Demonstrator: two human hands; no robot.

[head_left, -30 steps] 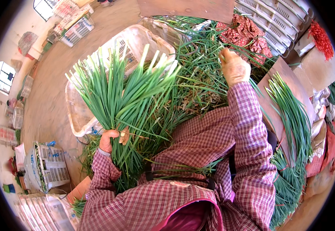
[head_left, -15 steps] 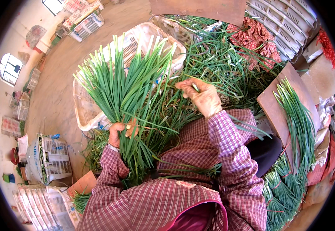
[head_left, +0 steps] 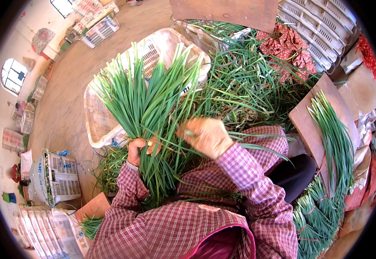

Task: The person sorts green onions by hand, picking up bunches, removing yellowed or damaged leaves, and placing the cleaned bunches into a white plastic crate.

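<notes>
My left hand (head_left: 137, 151) is wrapped round the middle of a thick bunch of garlic chives (head_left: 140, 99). Their pale cut ends fan out away from me, while the leaf tips hang down toward my lap. Just right of the bunch, my right hand (head_left: 207, 136) is curled, its fingertips pinched together near the leaves and partly blurred. Whatever lies between those fingers is too smeared to name. Some long loose leaves stick out to the right from under the right hand, across my knee.
Behind the bunch stands a white plastic crate (head_left: 97, 125). A heap of loose leaves (head_left: 239, 86) lies beyond my knees, with red netting (head_left: 287, 52) on it. At right, chives (head_left: 332, 129) rest on a brown board (head_left: 300, 112), above tied bundles (head_left: 313, 220). Stacked crates (head_left: 317, 30) stand behind.
My right hand has come down and left, from above the leaf heap to beside the bunch. The bunch has shifted slightly right in my left hand's steady grip.
</notes>
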